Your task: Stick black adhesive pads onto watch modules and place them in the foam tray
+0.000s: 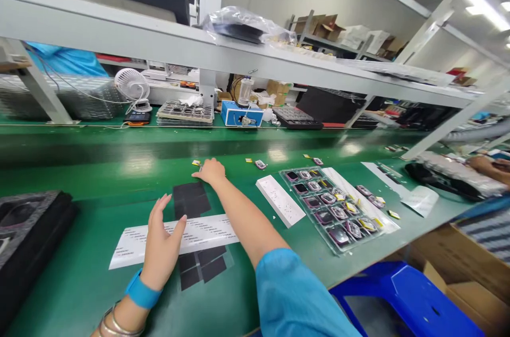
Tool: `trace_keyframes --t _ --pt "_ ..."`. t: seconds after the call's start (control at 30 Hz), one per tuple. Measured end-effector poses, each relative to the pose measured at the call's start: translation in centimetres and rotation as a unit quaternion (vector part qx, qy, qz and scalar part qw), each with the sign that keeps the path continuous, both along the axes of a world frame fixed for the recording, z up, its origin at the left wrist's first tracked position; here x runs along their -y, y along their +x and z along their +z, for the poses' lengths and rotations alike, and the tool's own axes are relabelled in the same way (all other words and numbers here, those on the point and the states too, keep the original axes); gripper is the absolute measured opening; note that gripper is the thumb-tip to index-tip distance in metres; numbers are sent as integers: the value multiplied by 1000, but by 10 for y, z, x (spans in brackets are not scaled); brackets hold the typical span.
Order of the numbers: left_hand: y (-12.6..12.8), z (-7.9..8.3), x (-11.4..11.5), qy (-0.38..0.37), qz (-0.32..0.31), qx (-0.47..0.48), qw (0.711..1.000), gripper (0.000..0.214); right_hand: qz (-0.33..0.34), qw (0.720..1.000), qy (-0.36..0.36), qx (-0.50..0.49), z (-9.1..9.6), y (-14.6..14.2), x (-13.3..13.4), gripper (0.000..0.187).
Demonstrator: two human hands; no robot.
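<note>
My right hand (211, 171) reaches far out over the green bench, fingers curled down on a small part that I cannot make out; a small yellow piece (196, 162) lies just left of it. My left hand (161, 241) hovers open, fingers spread, above a white label sheet (131, 244) that lies over black pads (190, 199). To the right sit a white strip (280, 200) and a clear tray (330, 208) filled with several small dark parts.
More small parts (260, 164) are scattered on the bench beyond. A black foam tray (27, 225) sits at left, a blue stool (402, 294) and cardboard box (462, 257) at lower right. Another person's hand (488, 167) works at far right. A fan (133, 87) stands behind.
</note>
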State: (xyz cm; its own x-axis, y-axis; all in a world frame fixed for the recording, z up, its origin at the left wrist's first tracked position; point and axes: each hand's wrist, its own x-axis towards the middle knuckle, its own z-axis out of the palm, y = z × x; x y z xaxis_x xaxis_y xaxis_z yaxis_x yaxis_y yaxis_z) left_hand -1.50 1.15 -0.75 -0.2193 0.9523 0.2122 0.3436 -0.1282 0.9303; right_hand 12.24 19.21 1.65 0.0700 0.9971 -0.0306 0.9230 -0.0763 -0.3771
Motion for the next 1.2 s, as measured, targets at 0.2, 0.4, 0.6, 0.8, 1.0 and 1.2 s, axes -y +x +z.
trace_keyframes --t 0.2,0.4,0.6,0.8,1.0,1.2 --pt "-1 -2 -5 -10 -7 39 999 56 30 998 40 -26 6 -9 21 40" --pt "-1 12 -5 -9 -37 220 975 71 222 948 139 -181 19 20 106 54" --pt "0 24 4 -243 -287 255 891 63 332 897 145 -253 12 37 175 44" --pt "3 21 6 -259 -292 316 865 51 302 885 120 -335 8 41 176 35" --pt "5 20 6 -259 -267 318 872 47 236 900 154 -332 5 45 168 7" --pt "8 20 8 -229 -281 300 882 42 253 902 204 -284 -1 40 170 4"
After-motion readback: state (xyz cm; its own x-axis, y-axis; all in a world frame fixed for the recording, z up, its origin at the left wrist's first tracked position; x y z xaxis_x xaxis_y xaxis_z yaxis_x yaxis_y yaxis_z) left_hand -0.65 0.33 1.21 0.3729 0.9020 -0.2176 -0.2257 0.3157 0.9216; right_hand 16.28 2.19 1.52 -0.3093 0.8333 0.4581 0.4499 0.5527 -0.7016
